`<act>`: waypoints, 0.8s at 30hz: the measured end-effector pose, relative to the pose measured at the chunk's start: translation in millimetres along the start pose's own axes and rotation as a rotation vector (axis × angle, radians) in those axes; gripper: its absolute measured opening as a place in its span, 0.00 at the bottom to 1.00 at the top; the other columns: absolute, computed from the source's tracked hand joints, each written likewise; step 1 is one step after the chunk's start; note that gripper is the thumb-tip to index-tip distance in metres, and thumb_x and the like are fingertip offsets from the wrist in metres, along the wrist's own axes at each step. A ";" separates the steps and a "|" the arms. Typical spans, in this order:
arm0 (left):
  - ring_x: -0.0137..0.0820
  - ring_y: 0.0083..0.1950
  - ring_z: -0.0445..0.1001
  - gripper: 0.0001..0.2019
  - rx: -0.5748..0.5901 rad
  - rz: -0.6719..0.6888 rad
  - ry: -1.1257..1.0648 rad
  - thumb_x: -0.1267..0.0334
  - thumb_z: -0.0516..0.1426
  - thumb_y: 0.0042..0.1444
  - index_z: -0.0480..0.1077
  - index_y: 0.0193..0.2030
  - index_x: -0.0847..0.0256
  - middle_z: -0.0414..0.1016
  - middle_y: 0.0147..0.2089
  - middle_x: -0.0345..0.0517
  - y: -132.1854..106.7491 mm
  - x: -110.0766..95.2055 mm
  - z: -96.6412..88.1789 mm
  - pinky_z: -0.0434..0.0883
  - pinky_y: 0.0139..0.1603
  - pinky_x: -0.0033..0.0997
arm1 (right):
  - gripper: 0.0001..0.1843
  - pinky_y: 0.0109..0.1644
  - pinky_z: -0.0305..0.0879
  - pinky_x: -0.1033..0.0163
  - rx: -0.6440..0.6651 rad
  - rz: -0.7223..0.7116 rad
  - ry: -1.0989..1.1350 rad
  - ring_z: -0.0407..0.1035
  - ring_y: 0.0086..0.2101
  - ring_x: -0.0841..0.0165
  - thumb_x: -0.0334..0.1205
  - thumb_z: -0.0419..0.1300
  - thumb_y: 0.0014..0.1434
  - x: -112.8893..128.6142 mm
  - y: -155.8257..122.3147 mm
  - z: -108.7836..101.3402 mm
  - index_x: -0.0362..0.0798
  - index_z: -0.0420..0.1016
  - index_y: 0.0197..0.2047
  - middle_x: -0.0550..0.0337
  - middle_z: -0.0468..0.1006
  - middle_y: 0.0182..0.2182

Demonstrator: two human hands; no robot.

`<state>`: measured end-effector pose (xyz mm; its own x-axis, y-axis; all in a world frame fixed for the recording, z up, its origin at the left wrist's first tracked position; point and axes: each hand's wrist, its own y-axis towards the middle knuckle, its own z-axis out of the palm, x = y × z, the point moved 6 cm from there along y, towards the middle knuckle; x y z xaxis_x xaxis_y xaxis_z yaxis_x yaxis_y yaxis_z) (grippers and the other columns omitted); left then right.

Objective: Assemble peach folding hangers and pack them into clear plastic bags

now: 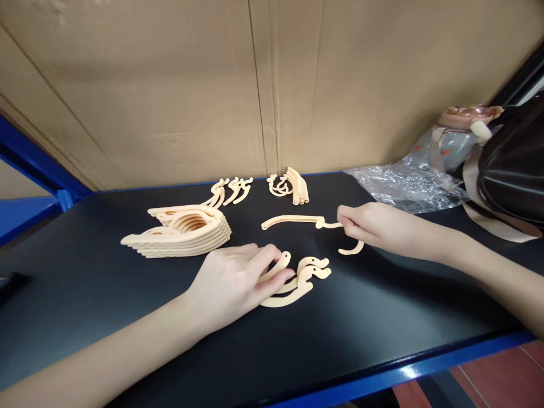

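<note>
Between the thumb and fingers of my left hand (244, 277) is a curved cream plastic hanger arm (284, 262), its holed end poking out. Beneath and beside it lie several more loose curved arms (312, 272). My right hand (369, 226) is closed on a cream hanger hook (357, 247), whose curved tip shows below the fingers. The hook's stem joins a slightly bent hanger bar (293, 220) that points left. Left of my left hand sits a neat stack of cream hanger pieces (182, 232).
Along the back of the black table (106, 317) lie several hooks (233, 191), a few curved pieces (278, 186) and a bundle of bars (298, 186). Crumpled clear plastic (408, 181), a strapped bottle (463, 133) and a dark bag (516, 164) occupy the right. Cardboard (170, 85) walls the back.
</note>
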<state>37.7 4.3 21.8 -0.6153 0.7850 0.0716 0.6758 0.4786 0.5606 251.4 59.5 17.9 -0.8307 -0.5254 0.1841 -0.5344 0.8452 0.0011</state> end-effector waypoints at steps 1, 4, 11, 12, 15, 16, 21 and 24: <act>0.22 0.20 0.66 0.13 0.007 -0.007 -0.010 0.59 0.51 0.68 0.69 0.34 0.61 0.69 0.23 0.34 0.7 -0.2 0.1 0.57 0.22 0.22 | 0.17 0.26 0.50 0.66 0.017 -0.013 0.062 0.56 0.21 0.73 0.46 0.44 0.69 1.9 0.2 1.4 0.50 0.55 0.29 0.69 0.61 0.20; 0.23 0.21 0.68 0.12 0.034 -0.057 -0.035 0.61 0.49 0.69 0.68 0.37 0.61 0.71 0.25 0.35 1.4 1.5 2.1 0.59 0.22 0.21 | 0.18 0.28 0.54 0.66 0.058 -0.040 0.252 0.59 0.23 0.73 0.50 0.45 0.70 7.0 0.7 7.1 0.50 0.59 0.31 0.68 0.64 0.23; 0.23 0.18 0.68 0.11 0.062 -0.099 -0.064 0.57 0.50 0.68 0.69 0.41 0.60 0.72 0.22 0.32 -0.9 3.1 9.1 0.59 0.20 0.22 | 0.19 0.27 0.52 0.67 0.047 -0.088 0.475 0.57 0.23 0.74 0.52 0.46 0.69 25.2 2.0 19.3 0.49 0.62 0.32 0.68 0.62 0.23; 0.24 0.18 0.69 0.11 0.055 -0.088 -0.049 0.56 0.50 0.68 0.69 0.42 0.60 0.73 0.22 0.32 -0.8 2.6 9.5 0.60 0.21 0.22 | 0.19 0.27 0.51 0.67 0.028 -0.086 0.507 0.57 0.23 0.74 0.52 0.46 0.69 27.5 2.6 21.1 0.49 0.61 0.31 0.69 0.62 0.23; 0.24 0.22 0.74 0.12 0.030 -0.046 -0.026 0.54 0.52 0.67 0.70 0.45 0.60 0.77 0.26 0.34 0.1 0.6 10.2 0.62 0.23 0.23 | 0.21 0.26 0.51 0.67 -0.024 -0.071 0.630 0.56 0.23 0.75 0.53 0.47 0.69 31.8 4.2 27.7 0.48 0.61 0.30 0.69 0.60 0.22; 0.24 0.24 0.76 0.11 0.022 -0.038 -0.030 0.55 0.53 0.67 0.70 0.45 0.60 0.78 0.27 0.34 0.4 0.2 10.2 0.63 0.24 0.23 | 0.21 0.27 0.51 0.67 -0.031 -0.071 0.674 0.56 0.24 0.75 0.53 0.48 0.69 32.9 4.6 30.1 0.48 0.61 0.29 0.69 0.60 0.22; 0.23 0.27 0.77 0.06 -0.051 0.000 -0.037 0.62 0.54 0.66 0.70 0.45 0.59 0.79 0.29 0.32 1.6 -1.8 5.6 0.64 0.27 0.22 | 0.19 0.29 0.54 0.67 -0.024 -0.084 0.795 0.56 0.25 0.75 0.51 0.50 0.68 37.0 5.7 37.6 0.48 0.61 0.29 0.69 0.62 0.23; 0.23 0.29 0.79 0.06 -0.077 0.017 -0.005 0.64 0.55 0.66 0.72 0.45 0.60 0.81 0.32 0.34 1.4 -3.3 2.9 0.65 0.28 0.23 | 0.20 0.28 0.52 0.67 -0.008 -0.084 0.813 0.54 0.25 0.74 0.52 0.51 0.68 38.3 5.9 38.4 0.48 0.60 0.28 0.69 0.60 0.23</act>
<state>41.9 3.5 20.0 -0.6018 0.7949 0.0776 0.6527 0.4335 0.6213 210.4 40.5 -12.8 -0.4136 -0.3547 0.8385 -0.5859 0.8087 0.0531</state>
